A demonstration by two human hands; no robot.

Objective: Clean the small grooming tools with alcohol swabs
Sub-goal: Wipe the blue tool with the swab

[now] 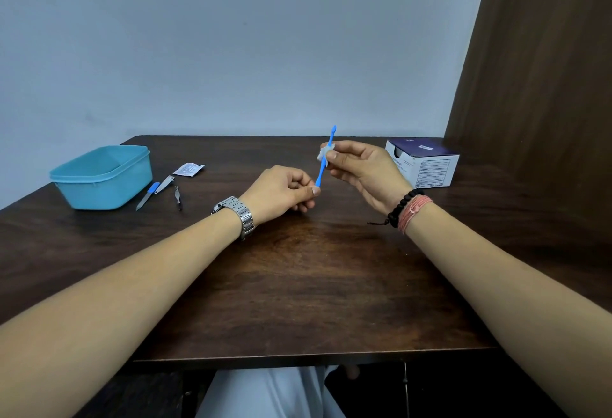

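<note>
Blue grooming stick (322,169) stands nearly upright above the table (298,268), its lower end pinched by the left hand (281,190). The right hand (361,169) pinches a white swab (326,152) round its shaft. The swab box (427,166) carries print too small to read.

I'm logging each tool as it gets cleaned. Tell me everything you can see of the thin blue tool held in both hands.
The blue tool is a slim stick, plastic by its look, with a small rounded tip on top. It stands nearly upright above the table. The left hand pinches its lower end; the right hand pinches a white swab around its upper shaft.
</note>
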